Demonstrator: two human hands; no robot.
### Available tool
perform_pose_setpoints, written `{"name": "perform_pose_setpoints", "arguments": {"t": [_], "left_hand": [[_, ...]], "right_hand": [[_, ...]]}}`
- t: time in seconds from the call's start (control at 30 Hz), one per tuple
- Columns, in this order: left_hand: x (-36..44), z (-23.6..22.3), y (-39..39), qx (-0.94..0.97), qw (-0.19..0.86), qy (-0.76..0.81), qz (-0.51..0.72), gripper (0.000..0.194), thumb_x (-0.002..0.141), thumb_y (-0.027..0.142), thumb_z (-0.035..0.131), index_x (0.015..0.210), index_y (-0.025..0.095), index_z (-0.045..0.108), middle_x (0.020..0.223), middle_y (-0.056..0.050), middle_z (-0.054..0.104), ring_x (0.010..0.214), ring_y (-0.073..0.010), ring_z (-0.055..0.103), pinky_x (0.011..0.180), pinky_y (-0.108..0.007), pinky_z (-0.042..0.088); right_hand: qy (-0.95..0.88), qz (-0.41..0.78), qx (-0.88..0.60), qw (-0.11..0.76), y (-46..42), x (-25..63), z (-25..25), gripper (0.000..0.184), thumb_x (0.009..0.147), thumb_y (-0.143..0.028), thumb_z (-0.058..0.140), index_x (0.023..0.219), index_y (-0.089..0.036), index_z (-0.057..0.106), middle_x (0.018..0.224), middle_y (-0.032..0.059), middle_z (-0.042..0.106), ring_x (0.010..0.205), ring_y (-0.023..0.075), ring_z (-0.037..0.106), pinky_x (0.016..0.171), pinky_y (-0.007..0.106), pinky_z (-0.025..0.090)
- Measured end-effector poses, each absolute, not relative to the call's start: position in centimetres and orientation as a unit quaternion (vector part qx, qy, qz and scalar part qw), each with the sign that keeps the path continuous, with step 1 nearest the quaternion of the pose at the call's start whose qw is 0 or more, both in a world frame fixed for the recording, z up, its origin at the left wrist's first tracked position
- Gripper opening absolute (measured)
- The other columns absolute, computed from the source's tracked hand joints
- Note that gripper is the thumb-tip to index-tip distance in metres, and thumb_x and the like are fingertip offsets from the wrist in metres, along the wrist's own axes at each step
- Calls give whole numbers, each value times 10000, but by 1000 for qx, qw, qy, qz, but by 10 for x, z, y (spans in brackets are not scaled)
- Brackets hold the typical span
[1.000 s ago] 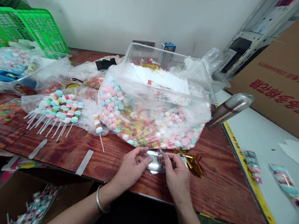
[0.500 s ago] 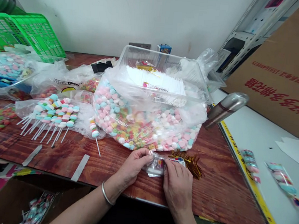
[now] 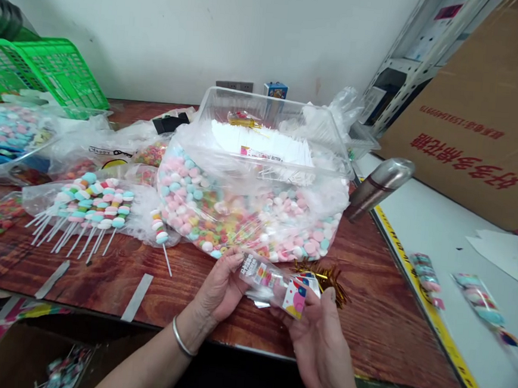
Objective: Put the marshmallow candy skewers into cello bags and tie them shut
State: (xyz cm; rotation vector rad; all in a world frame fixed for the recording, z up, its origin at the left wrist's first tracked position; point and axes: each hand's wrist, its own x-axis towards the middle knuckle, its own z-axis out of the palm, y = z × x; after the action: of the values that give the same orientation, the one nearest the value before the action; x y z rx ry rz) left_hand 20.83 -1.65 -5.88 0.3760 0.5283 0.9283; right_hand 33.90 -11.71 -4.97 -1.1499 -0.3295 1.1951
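A small clear plastic bag [image 3: 270, 280] with white lettering and a colourful dotted end is held up just above the table's front part. My left hand [image 3: 225, 287], a silver bangle on its wrist, is closed on the bag's left end. At the dotted end, my right hand [image 3: 325, 343] has its fingers around the bag's edge, with the thumb raised apart. Under the bag lies a stack of similar clear bags [image 3: 257, 298], partly hidden. Gold twist ties [image 3: 330, 281] lie just behind my right hand.
A large bag of marshmallows and gummy rings [image 3: 239, 216] stands behind my hands, below a clear bin of white sticks [image 3: 263, 143]. Marshmallow skewers [image 3: 94, 202] lie left, one single skewer [image 3: 161, 234] nearer. A steel flask [image 3: 380, 188] stands right. Wrapped skewers [image 3: 479, 298] lie on the white surface.
The printed bag has been lifted from the stack and tilted, its dotted end now showing. My right hand has turned over, palm inward. The view has shifted slightly.
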Motion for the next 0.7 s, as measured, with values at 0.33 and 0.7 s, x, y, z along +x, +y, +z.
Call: {"name": "perform_pose_setpoints", "arguments": {"t": [0.33, 0.7], "left_hand": [[216, -46, -52, 353, 831, 223, 367, 579, 596, 346, 869, 1120, 184, 681, 1097, -101, 687, 997, -255, 637, 923, -389, 470], [223, -48, -47, 274, 758, 354, 474, 307, 618, 298, 857, 618, 144, 591, 546, 29, 562, 552, -78, 493, 574, -199, 412]], "right_hand": [[-227, 425, -568, 668, -116, 331, -46, 329, 764, -417, 738, 1018, -211, 705, 932, 41, 717, 855, 189, 651, 821, 326, 518], [-477, 151, -708, 498, -131, 334, -35, 369, 874, -441, 583, 611, -183, 568, 563, -29, 538, 524, 109, 500, 524, 201, 391]]}}
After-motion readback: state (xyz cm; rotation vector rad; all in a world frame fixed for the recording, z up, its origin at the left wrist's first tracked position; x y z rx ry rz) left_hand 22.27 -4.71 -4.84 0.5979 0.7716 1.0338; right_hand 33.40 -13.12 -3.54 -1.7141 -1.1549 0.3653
